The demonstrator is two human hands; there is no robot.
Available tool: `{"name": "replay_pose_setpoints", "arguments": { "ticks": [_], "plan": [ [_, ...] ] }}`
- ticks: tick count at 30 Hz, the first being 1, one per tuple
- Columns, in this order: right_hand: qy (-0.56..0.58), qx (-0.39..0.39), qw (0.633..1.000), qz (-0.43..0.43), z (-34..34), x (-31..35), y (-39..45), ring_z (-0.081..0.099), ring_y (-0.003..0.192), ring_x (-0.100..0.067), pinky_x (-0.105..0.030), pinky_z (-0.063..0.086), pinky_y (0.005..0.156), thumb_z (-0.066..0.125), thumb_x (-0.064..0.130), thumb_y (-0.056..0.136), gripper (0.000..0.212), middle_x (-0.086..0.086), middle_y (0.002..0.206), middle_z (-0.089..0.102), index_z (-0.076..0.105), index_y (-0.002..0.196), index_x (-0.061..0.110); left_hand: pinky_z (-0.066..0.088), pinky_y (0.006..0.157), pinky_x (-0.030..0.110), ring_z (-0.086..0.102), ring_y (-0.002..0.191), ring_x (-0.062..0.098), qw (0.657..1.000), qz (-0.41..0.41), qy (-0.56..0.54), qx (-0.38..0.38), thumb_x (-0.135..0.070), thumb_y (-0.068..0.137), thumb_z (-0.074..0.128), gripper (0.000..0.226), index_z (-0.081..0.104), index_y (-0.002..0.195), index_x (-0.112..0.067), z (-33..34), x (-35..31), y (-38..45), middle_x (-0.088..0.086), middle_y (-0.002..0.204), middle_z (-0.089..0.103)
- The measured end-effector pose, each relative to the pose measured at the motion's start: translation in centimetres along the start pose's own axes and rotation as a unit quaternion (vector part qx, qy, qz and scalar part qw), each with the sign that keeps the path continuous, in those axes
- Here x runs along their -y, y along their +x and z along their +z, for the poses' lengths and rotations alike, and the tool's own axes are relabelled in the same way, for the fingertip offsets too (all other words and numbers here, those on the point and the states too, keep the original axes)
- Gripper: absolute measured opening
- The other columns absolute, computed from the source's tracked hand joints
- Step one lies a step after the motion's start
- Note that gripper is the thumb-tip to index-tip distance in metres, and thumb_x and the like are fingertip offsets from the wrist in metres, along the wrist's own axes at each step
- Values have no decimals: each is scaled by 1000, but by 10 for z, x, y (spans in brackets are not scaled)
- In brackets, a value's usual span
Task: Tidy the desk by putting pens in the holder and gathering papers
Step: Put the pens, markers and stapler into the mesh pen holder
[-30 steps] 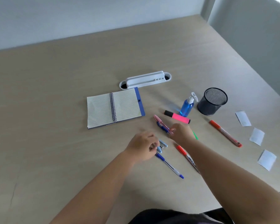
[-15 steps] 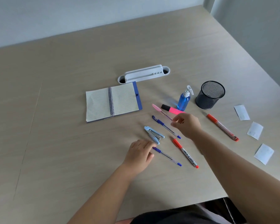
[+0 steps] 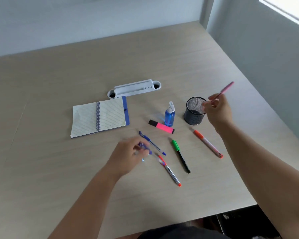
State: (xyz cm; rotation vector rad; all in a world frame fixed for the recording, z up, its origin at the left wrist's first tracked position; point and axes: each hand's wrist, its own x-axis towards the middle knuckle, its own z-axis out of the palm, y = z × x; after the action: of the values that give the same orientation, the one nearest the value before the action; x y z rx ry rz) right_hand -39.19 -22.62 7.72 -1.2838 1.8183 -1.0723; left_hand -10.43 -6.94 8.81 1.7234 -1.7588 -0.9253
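My right hand (image 3: 217, 112) holds a pink pen (image 3: 225, 89) tilted up, just right of the black mesh pen holder (image 3: 194, 111). My left hand (image 3: 128, 156) is blurred, with its fingers closed around a blue pen (image 3: 144, 148) low over the desk. Lying on the desk are another blue pen (image 3: 151, 143), a green-capped marker (image 3: 180, 156), a red-capped pen (image 3: 169, 170), an orange marker (image 3: 208, 144) and a pink highlighter (image 3: 161, 126). The paper slips are hidden behind my right arm.
An open spiral notebook (image 3: 99, 116) lies at the left. Behind it is a white desk tray (image 3: 134, 88). A blue spray bottle (image 3: 169, 115) stands between the highlighter and the holder. The desk's front edge (image 3: 188, 219) is near my body.
My right hand lifted the pink pen off the desk and carried it right to the mesh holder. My left hand took up a blue pen. The green marker is now uncovered.
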Motion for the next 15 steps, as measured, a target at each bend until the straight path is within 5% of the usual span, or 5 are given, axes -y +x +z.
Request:
{"name": "replay_pose_setpoints", "arguments": {
  "ticks": [5,9,12,15],
  "plan": [
    [-14,69,997,37,10,-21,26,64,88,-34,-42,50,84,54,30,91,23,-13,87,68,63,95,8,44,70,12,65,85,2,983,73,9,-169,-26,85,68,9,66,94,-25,8,-81,45,-15,86,70],
    [-32,74,997,9,-2,-37,19,54,102,-21,-35,43,95,64,34,87,40,-3,118,51,57,123,20,44,76,36,65,85,17,936,148,158,-277,-36,86,62,17,68,100,-28,38,-120,96,-11,84,73],
    [-37,36,999,-13,-17,-52,3,50,101,-18,-34,44,89,72,33,82,61,-5,121,50,44,133,18,34,86,41,61,93,22,927,143,227,-263,-37,85,62,19,66,103,-31,67,-133,132,-11,83,72],
    [-75,71,994,22,-24,-69,-15,55,87,-21,-29,40,74,72,25,81,53,-9,112,61,46,127,16,29,92,44,57,103,25,926,119,294,-205,-41,86,59,24,63,107,-30,92,-133,155,-7,90,73]
  ]
}}
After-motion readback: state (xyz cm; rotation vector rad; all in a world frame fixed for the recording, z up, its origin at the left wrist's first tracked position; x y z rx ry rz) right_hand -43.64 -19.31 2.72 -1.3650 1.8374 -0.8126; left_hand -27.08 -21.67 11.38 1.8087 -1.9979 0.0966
